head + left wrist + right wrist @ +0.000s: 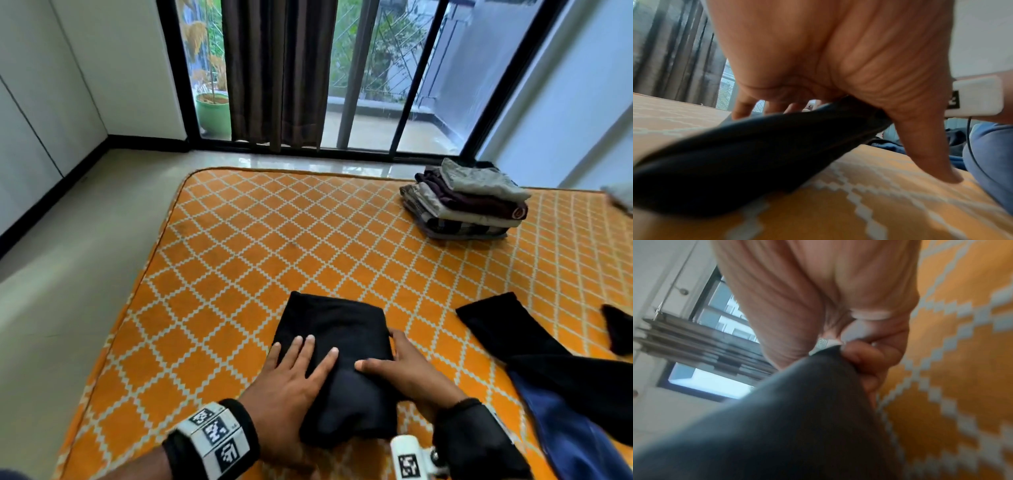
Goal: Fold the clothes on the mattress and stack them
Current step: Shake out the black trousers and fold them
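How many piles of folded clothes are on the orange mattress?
1: the stack of folded grey and dark clothes at the far right corner of the orange diamond-patterned mattress. More may lie outside the view.

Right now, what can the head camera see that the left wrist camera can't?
Only the head view shows the stack of folded clothes at the far right of the mattress, the green pot outside, and the right hand. Only the left wrist view shows the underside of the left hand pressing down. Both show the folded black garment, the orange mattress and the curtain.
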### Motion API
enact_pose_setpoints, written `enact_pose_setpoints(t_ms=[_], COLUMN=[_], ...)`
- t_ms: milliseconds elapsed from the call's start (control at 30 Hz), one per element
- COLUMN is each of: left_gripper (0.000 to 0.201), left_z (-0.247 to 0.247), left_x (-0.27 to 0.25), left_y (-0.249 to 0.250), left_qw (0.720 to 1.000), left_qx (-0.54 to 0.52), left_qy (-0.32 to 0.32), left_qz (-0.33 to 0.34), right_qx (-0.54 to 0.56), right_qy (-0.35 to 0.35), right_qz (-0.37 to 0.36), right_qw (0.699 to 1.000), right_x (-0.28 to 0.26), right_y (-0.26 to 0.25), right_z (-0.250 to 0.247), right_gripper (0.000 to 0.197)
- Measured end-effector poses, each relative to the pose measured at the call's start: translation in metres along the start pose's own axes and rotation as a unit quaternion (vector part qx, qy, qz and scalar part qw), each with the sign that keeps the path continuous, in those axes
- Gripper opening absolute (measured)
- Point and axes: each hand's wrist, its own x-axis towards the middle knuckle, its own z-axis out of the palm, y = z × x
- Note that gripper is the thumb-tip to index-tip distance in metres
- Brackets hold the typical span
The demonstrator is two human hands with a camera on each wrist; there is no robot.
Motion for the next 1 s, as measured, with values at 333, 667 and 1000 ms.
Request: enact_pose_setpoints(t_ms=[333,667,1000], left_gripper=[0.064,0.058,0.11], left_z=[-0.034,-0.009,0.011], left_x=[-0.008,0.022,0.016], left_y=[0.005,-0.043,-0.059], left_qw=[0.755,0.633,0.826], left_qx=[-0.524,-0.738,-0.494], left_qy=[0.378,0.191,0.122], left_qz=[0.106,-0.133,-0.241], right_qx=[0.179,-0.294,-0.123], right_qy=[0.05,0.16,-0.021], right_qz=[-0.191,-0.068,-0.01], right_qw=[0.964,0.94,0.992], right_x=[-0.075,0.006,0.022], right_y=[-0.082,0.003,0.005], right_z=[0.025,0.018,0.026], right_gripper=[0.077,0.137,0.049])
